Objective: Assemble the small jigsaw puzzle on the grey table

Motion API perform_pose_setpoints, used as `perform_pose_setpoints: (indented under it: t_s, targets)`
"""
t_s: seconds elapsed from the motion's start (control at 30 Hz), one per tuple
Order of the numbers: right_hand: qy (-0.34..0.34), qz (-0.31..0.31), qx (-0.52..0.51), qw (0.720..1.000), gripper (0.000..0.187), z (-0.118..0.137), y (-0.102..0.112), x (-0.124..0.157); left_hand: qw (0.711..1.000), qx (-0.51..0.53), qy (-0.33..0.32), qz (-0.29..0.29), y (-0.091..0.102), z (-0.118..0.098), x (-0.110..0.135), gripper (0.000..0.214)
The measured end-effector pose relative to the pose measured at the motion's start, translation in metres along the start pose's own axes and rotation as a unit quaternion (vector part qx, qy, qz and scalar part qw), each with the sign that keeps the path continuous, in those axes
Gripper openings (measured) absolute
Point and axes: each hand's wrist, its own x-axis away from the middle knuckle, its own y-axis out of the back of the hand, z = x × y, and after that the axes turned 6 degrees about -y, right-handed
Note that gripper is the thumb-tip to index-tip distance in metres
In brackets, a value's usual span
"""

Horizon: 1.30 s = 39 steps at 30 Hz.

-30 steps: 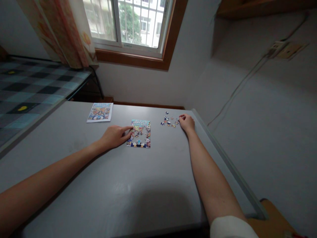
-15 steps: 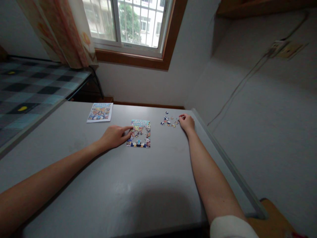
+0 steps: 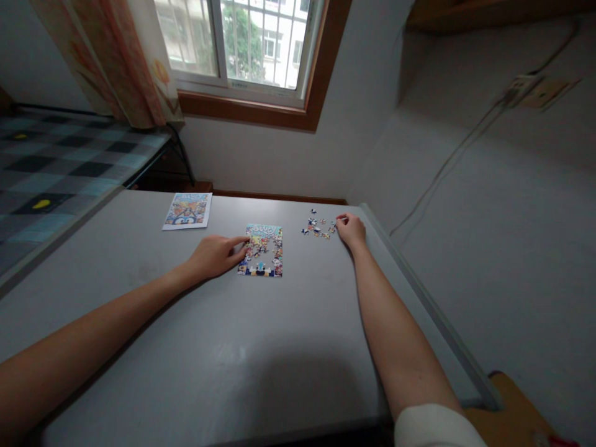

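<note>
A partly filled jigsaw puzzle [image 3: 279,242] lies flat on the grey table [image 3: 298,329], with gaps in its middle where the table colour shows. My left hand [image 3: 215,256] rests at its left edge, index finger and thumb stretched out and apart, touching the border. To the right of the puzzle, several loose puzzle pieces [image 3: 316,228] are scattered. My right hand [image 3: 352,230] is at their right side, thumb and index finger pinched together at a small puzzle piece, which the fingertips partly hide.
A printed reference picture [image 3: 187,211] lies at the table's back left. Along the right runs a raised table edge [image 3: 419,298] beside the wall. Behind are a window [image 3: 246,49] and curtain [image 3: 107,56]. A bed [image 3: 69,155] with checked cover stands left.
</note>
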Motion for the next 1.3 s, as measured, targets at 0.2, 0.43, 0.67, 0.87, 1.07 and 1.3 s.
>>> perform_pose_setpoints:
  t_s: [0.2,0.43,0.67,0.87,1.07,1.3]
  targets:
    - [0.002,-0.001,-0.001,1.0,0.024,-0.0006,-0.0013,-0.0004,1.0,0.0,-0.001,-0.001,-0.0006,0.0008,0.0001,0.051]
    - [0.001,-0.005,0.007,1.0,0.026,-0.0019,-0.0031,-0.0014,1.0,-0.008,0.004,0.001,-0.0016,0.0005,-0.0006,0.051]
    - [0.003,-0.007,0.001,1.0,0.025,-0.0021,-0.0023,-0.0012,1.0,-0.006,0.001,-0.003,-0.0025,0.0012,0.0003,0.051]
    - [-0.002,-0.007,0.003,1.0,0.025,-0.0013,-0.002,-0.0005,1.0,-0.002,0.005,0.001,-0.0006,-0.0002,-0.0005,0.05]
    - [0.001,-0.005,0.0,1.0,0.023,-0.0017,-0.0025,-0.002,1.0,-0.004,0.006,0.001,-0.0011,0.0007,-0.0006,0.051]
    - [0.003,-0.007,0.003,1.0,0.023,-0.0026,-0.0031,-0.0017,1.0,-0.001,0.001,-0.001,-0.0001,0.0,-0.0005,0.05]
